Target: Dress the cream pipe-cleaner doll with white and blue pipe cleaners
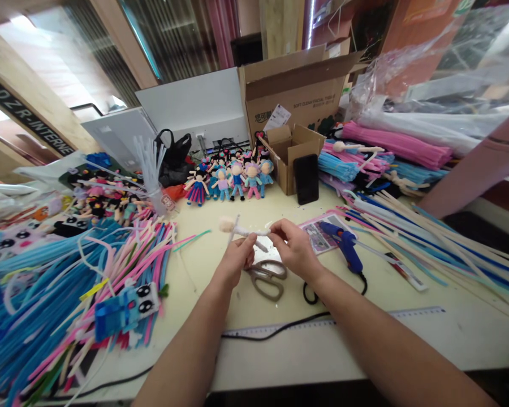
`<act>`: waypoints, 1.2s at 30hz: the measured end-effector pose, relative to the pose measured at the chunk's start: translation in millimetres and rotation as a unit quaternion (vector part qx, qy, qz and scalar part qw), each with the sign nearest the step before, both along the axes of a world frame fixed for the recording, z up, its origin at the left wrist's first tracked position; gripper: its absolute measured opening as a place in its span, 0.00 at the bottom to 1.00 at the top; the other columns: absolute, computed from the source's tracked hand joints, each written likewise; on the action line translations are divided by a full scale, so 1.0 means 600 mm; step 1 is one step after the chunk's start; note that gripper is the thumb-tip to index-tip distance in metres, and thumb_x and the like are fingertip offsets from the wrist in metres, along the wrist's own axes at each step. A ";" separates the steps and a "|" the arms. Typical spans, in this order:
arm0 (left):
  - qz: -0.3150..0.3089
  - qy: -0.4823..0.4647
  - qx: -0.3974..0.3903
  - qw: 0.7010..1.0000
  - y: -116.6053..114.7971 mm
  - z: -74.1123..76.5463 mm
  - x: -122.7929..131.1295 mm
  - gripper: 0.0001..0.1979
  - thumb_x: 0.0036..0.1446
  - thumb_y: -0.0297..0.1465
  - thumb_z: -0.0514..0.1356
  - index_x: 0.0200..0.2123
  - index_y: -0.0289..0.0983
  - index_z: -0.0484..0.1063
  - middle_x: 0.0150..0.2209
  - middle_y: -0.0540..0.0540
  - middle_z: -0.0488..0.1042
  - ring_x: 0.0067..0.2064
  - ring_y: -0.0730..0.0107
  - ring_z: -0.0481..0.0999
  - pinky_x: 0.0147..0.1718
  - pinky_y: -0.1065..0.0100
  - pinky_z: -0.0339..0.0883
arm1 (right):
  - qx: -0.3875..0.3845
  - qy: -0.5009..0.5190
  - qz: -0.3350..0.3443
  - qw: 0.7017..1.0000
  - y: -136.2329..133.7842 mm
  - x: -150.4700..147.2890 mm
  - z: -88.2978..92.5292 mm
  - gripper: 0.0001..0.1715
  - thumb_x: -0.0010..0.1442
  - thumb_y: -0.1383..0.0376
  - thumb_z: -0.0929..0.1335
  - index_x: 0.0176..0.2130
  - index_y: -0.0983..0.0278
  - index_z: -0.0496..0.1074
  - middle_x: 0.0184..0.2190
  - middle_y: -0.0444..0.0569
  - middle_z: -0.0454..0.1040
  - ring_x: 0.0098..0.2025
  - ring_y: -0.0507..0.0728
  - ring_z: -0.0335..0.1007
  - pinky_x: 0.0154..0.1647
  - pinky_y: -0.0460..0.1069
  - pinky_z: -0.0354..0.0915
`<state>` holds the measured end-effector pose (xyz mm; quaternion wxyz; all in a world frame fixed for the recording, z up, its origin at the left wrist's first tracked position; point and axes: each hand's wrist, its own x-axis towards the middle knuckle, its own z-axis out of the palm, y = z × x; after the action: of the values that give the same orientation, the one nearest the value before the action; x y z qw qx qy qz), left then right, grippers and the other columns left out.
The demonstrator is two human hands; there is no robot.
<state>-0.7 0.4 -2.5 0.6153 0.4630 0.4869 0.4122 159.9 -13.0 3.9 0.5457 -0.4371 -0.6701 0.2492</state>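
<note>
Head view: both hands meet just above the table [220, 305]. The left hand [236, 261] is closed in a thumb-and-forefinger pinch on the middle of a bare white doll [248, 231]. The right hand [296, 247] pinches its other end, with the remaining fingers curled. Held at two points like this, the doll lies level, bead head to the left, its thin limbs free in the air rather than pressed on the table. Scissors [266, 277] lie directly under the hands and a blue glue gun [344, 247] sits just to the right, seemingly parked within easy reach. Finished dolls [233, 182] stand in a row farther back, out of the way. Fuzzy wires [59, 294] are heaped at the left.
</note>
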 end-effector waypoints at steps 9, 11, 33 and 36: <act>0.035 -0.262 -0.136 0.955 -0.015 0.003 0.022 0.15 0.42 0.38 0.69 0.27 0.34 0.70 0.20 0.53 0.68 0.20 0.82 0.64 0.20 0.77 0.59 | 0.129 -0.143 0.024 0.981 -0.011 -0.012 -0.003 0.08 0.63 0.71 0.59 0.35 0.63 0.64 0.31 0.49 0.67 0.35 0.55 0.65 0.37 0.49 0.62; 0.052 -0.286 -0.134 0.947 -0.016 0.001 0.026 0.14 0.41 0.34 0.70 0.27 0.33 0.71 0.20 0.54 0.68 0.21 0.82 0.65 0.21 0.77 0.60 | 0.130 -0.145 0.024 0.981 -0.011 -0.015 -0.005 0.07 0.63 0.70 0.59 0.35 0.63 0.64 0.32 0.50 0.67 0.36 0.56 0.65 0.38 0.50 0.62; 0.094 -0.127 0.128 0.979 -0.018 0.011 0.018 0.08 0.41 0.33 0.67 0.28 0.37 0.77 0.25 0.50 0.72 0.31 0.73 0.67 0.34 0.69 0.61 | 0.019 -0.001 0.006 1.000 -0.017 -0.018 0.000 0.06 0.61 0.62 0.65 0.34 0.62 0.69 0.29 0.46 0.71 0.31 0.53 0.66 0.33 0.48 0.62; 0.091 -0.130 0.135 0.978 -0.016 0.008 0.017 0.08 0.42 0.32 0.67 0.28 0.37 0.77 0.25 0.50 0.73 0.31 0.73 0.68 0.35 0.68 0.61 | -0.022 0.034 0.015 0.999 -0.018 -0.021 0.000 0.07 0.60 0.61 0.66 0.33 0.62 0.69 0.28 0.45 0.71 0.29 0.52 0.66 0.31 0.48 0.62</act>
<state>9.4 -9.2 2.3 0.5652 0.4375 0.3827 0.5854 147.3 -23.9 3.8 0.5544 -0.4304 -0.6522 0.2865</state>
